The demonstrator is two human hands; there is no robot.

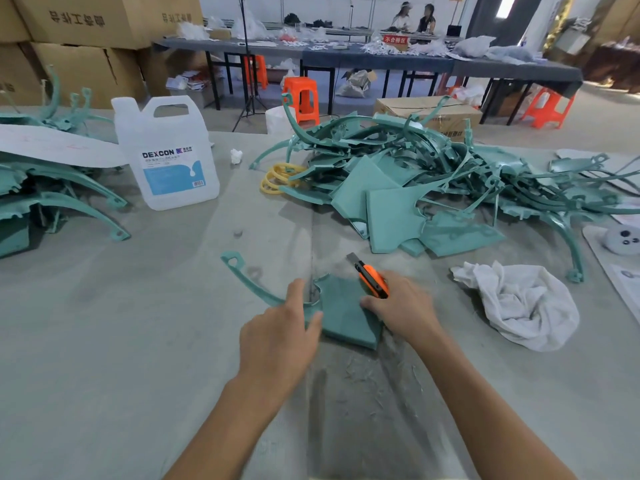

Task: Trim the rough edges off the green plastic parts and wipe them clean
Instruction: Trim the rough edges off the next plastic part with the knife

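A green plastic part (341, 315) lies flat on the grey table in front of me, its thin curved arm reaching up to the left. My left hand (282, 329) rests on the part's left side with fingers straight. My right hand (403, 306) grips an orange utility knife (372, 278), blade out and pointing away from me, and touches the part's right side. A crumpled white cloth (523, 304) lies to the right of my right hand.
A big heap of green parts (415, 181) fills the table's far right. More green parts (52, 188) are stacked at the left. A white DEXCON jug (169, 157) stands behind them. Yellow rings (277, 178) lie by the heap. Green shavings (367, 372) litter the table near me.
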